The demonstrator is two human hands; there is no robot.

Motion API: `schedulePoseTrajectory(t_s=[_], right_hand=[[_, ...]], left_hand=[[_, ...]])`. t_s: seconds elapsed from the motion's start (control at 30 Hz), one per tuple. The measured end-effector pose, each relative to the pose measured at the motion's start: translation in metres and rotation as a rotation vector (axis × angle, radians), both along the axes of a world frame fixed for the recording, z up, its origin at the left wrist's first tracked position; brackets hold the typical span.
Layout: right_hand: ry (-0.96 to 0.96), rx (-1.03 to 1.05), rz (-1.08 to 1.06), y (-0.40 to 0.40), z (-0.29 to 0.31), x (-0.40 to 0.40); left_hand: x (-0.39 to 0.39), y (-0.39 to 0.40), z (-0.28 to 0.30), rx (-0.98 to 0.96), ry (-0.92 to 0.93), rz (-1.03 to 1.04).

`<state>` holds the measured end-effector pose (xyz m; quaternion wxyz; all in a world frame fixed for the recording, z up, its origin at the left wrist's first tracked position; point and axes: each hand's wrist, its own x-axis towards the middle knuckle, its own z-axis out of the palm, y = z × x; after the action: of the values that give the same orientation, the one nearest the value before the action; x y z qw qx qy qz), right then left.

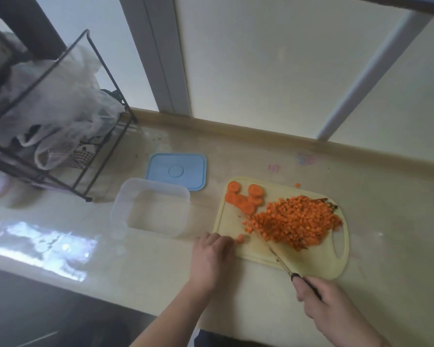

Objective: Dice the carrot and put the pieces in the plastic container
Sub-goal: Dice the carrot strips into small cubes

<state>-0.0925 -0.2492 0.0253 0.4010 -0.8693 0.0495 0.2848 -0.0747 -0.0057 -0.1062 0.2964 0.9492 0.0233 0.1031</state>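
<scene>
- Cutting board (318, 261) as landmark: diced carrot pile (298, 219) on its middle, round carrot slices (246, 199) at its far left corner.
- Right hand (328, 304) at board's near edge, fingers wrapped on knife (273, 251) handle; blade angled across board beside pile.
- Left hand (212, 256) on board's near left edge, fingers curled down; grip unclear, small carrot piece (240, 238) at fingertips.
- Plastic container (150, 209) left of board, no carrot inside; blue lid (177, 174) behind it.
</scene>
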Motion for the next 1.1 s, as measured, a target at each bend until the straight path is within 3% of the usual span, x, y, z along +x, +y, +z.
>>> schedulePoseTrajectory(t_s=[0.3, 0.47, 0.6, 0.7, 0.8, 0.97, 1.1], right_hand=[[-0.012, -0.045, 0.013, 0.001, -0.006, 0.005], [0.001, -0.074, -0.045, 0.004, -0.004, 0.007], [-0.051, -0.042, -0.123, 0.006, -0.005, 0.005], [-0.109, -0.010, -0.203, 0.004, -0.006, 0.003], [-0.153, 0.024, -0.326, -0.006, -0.006, 0.000], [-0.182, 0.071, -0.554, -0.027, -0.001, -0.002], [-0.283, 0.033, -0.590, -0.043, -0.006, -0.011]], left_hand=[[-0.001, -0.011, 0.009, -0.049, -0.011, 0.096], [-0.001, -0.004, 0.027, 0.025, -0.052, 0.114], [0.029, 0.005, 0.045, -0.095, -0.058, 0.143], [0.072, 0.001, 0.061, -0.114, -0.073, 0.019], [0.115, -0.024, 0.071, -0.046, 0.031, -0.159], [0.167, -0.077, 0.069, 0.058, 0.233, -0.232], [0.188, -0.109, 0.064, 0.106, 0.238, -0.265]])
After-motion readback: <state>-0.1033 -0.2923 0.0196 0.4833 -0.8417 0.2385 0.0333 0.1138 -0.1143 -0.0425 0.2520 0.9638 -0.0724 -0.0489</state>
